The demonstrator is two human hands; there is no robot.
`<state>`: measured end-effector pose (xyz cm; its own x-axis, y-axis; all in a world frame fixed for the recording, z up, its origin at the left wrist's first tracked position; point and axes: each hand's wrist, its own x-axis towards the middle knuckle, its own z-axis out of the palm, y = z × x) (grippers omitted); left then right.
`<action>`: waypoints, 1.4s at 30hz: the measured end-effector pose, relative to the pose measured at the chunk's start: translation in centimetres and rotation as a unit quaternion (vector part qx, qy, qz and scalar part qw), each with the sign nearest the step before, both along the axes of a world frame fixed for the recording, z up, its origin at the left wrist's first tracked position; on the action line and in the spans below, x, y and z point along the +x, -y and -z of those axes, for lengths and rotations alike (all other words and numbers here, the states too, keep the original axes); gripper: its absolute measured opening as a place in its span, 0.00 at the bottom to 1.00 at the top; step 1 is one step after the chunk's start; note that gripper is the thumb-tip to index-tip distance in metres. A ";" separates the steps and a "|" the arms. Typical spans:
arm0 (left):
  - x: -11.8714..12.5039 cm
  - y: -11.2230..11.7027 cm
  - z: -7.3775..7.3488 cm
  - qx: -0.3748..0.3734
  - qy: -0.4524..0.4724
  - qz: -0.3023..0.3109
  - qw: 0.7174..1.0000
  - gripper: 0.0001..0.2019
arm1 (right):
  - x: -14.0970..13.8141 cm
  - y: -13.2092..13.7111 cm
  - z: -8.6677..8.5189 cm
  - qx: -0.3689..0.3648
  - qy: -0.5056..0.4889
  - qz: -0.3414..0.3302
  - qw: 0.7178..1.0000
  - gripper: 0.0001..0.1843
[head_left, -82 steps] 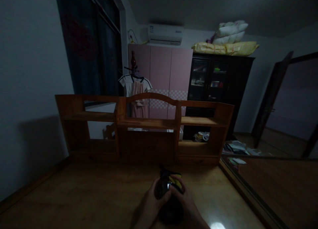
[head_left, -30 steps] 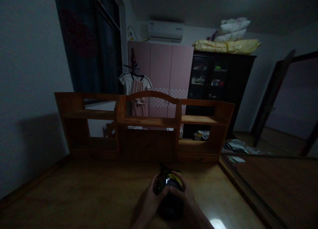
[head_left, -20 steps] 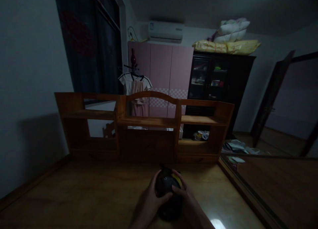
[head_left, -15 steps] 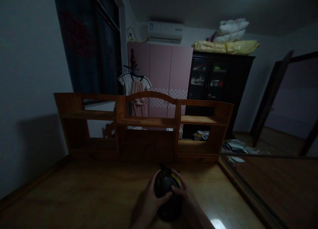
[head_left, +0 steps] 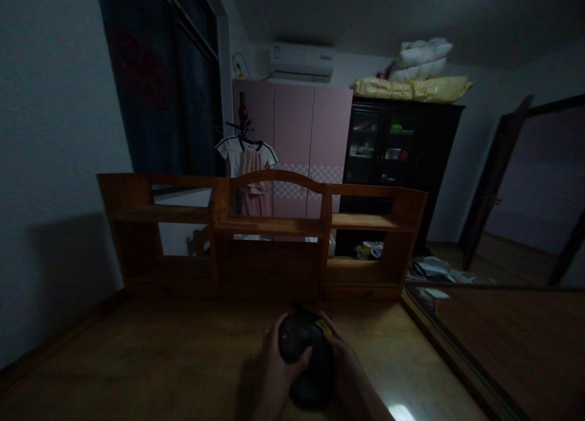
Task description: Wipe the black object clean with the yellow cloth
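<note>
A dark, rounded, partly glossy object (head_left: 317, 381) with a yellow patch on its right side is held between my two hands above the wooden desk; the dim light hides its exact kind. My left hand (head_left: 280, 363) wraps around its left side, with the thumb laid across the near face. On the other side my right hand (head_left: 345, 360) grips the edge by the yellow patch (head_left: 323, 326), its fingers partly hidden. A browner round part (head_left: 292, 337) shows beneath the left fingers. I cannot tell whether it is a separate piece.
The pale wooden desk (head_left: 150, 354) carries a low wooden shelf unit (head_left: 269, 226) along its far edge. A wall (head_left: 55, 165) borders the left side. Beyond stand a pink wardrobe (head_left: 295, 125), a dark cabinet (head_left: 432, 147) and hanging clothes (head_left: 247, 156).
My right thumb has drawn back from the object's near face to its right side. My left hand and the object's upper part have shifted slightly left.
</note>
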<state>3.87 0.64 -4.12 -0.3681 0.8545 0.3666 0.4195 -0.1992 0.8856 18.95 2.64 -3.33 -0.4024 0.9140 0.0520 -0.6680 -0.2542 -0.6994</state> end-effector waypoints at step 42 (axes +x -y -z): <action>-0.6 1.1 -0.9 -0.060 -0.040 0.068 0.995 0.40 | 0.3 -0.9 0.8 0.023 0.020 0.057 0.998 0.27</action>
<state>3.28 -0.47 -3.26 -0.2205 0.9336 0.2824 0.4664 -0.1533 0.8712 19.26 3.51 -4.15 -0.2982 0.9511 0.0801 -0.6619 -0.1457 -0.7353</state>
